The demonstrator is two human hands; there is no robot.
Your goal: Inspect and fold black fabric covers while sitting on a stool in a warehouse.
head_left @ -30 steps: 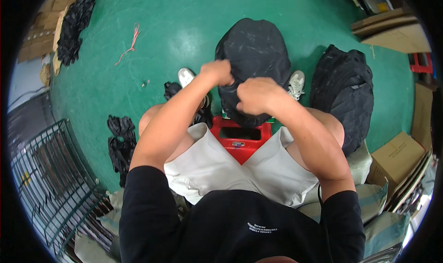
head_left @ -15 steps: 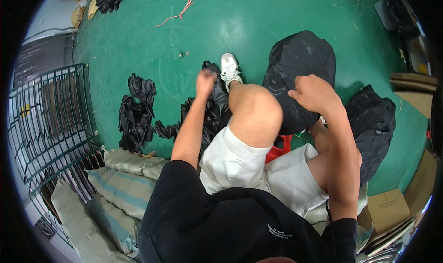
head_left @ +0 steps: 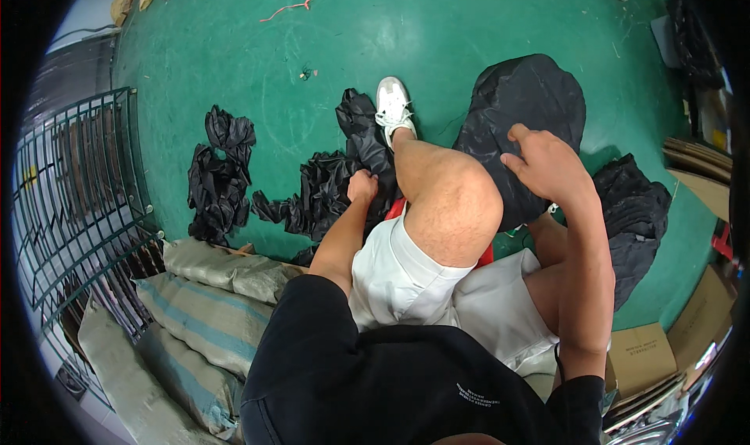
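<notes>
My left hand (head_left: 362,185) is closed on a crumpled, shiny black plastic bag (head_left: 364,136) beside my left leg. A heap of gathered black plastic bags (head_left: 322,195) lies just left of that hand. On the right, my right hand (head_left: 547,160) hovers over or lightly touches a large black cloth-like sack (head_left: 525,93) spread in front of my knees. Its thumb and forefinger are apart, with nothing seen between them; the other fingers are partly hidden.
More black bags (head_left: 221,179) lie farther left on the green floor (head_left: 258,62). Dark folded fabric (head_left: 633,210) sits at my right. Woven sacks (head_left: 195,320) and a metal rack (head_left: 78,171) stand at the left, a cardboard box (head_left: 641,359) at the lower right. A red stool (head_left: 486,256) shows under me.
My left hand has come down toward me onto the black plastic bags and closed there. My right hand stays over the black sack, its thumb and forefinger now more spread. The view has shifted slightly.
</notes>
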